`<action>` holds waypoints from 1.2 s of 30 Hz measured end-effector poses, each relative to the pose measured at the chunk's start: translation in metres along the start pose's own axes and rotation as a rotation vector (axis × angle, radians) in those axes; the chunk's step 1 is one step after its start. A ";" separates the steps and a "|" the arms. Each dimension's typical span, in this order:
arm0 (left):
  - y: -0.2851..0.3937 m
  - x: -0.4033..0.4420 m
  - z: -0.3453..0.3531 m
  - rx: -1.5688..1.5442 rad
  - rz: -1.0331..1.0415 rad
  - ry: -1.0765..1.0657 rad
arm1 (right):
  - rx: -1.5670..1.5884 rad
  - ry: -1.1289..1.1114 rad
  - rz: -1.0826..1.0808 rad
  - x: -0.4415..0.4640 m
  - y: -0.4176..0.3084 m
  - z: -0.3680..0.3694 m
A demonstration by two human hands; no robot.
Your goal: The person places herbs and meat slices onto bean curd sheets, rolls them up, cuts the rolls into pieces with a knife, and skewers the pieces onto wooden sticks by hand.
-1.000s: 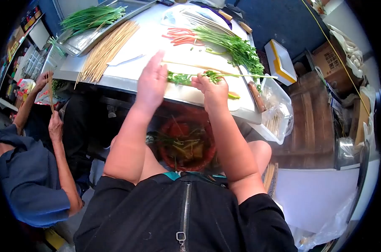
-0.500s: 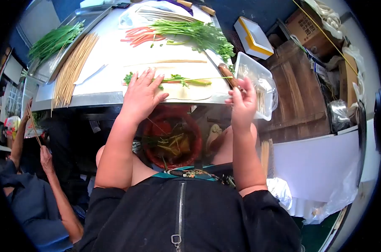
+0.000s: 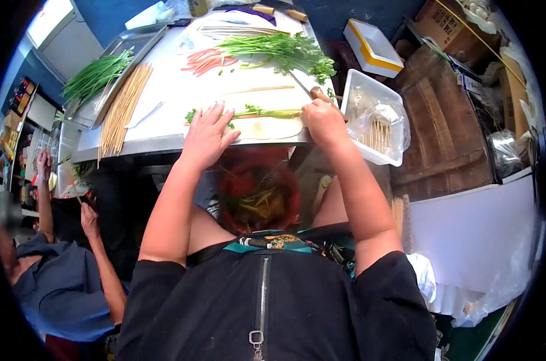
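Observation:
My left hand (image 3: 209,135) lies palm down with fingers spread, over a row of green herb stems and leaves (image 3: 258,112) on a pale flat sheet (image 3: 273,127) near the table's front edge. Leaf tips stick out left of the fingers. At the right end of the stems, my right hand (image 3: 326,123) is closed, its fingertips touching them; what it grips is hidden. Beside that hand lies a knife with a wooden handle (image 3: 317,93), partly covered by the hand. A thin light brown strip (image 3: 261,89) lies behind the stems.
On the table (image 3: 164,135) lie a coriander bunch (image 3: 285,51), red strips (image 3: 206,61), wooden skewers (image 3: 125,108) and a chive tray (image 3: 98,78). A white bin (image 3: 393,153) stands right; a red basin (image 3: 258,201) sits below. A co-worker's hand (image 3: 89,219) holds a stick at left.
My right hand has moved left and closed at the stems' right end; a thin stem-like piece showed there before. My left hand stays flat. The view has shifted slightly, and the co-worker's hands have moved.

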State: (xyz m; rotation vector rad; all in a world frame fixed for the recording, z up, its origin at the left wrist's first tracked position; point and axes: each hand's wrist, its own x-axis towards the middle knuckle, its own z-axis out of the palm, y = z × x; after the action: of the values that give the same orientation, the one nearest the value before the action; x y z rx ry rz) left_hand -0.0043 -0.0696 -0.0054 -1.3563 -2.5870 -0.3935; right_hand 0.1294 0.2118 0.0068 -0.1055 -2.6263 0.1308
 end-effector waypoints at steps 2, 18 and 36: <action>-0.001 0.003 -0.001 0.005 0.016 -0.020 | -0.132 -0.066 0.036 0.006 -0.001 0.007; 0.003 0.005 -0.010 -0.266 -0.063 0.062 | 0.284 0.124 0.001 0.072 -0.056 -0.040; -0.019 -0.004 -0.045 -0.270 0.098 0.032 | 0.491 0.112 -0.153 0.067 -0.087 0.013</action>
State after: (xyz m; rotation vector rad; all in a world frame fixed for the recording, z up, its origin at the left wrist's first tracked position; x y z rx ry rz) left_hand -0.0156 -0.0980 0.0336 -1.5390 -2.4984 -0.7635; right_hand 0.0604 0.1308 0.0381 0.2483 -2.4028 0.6852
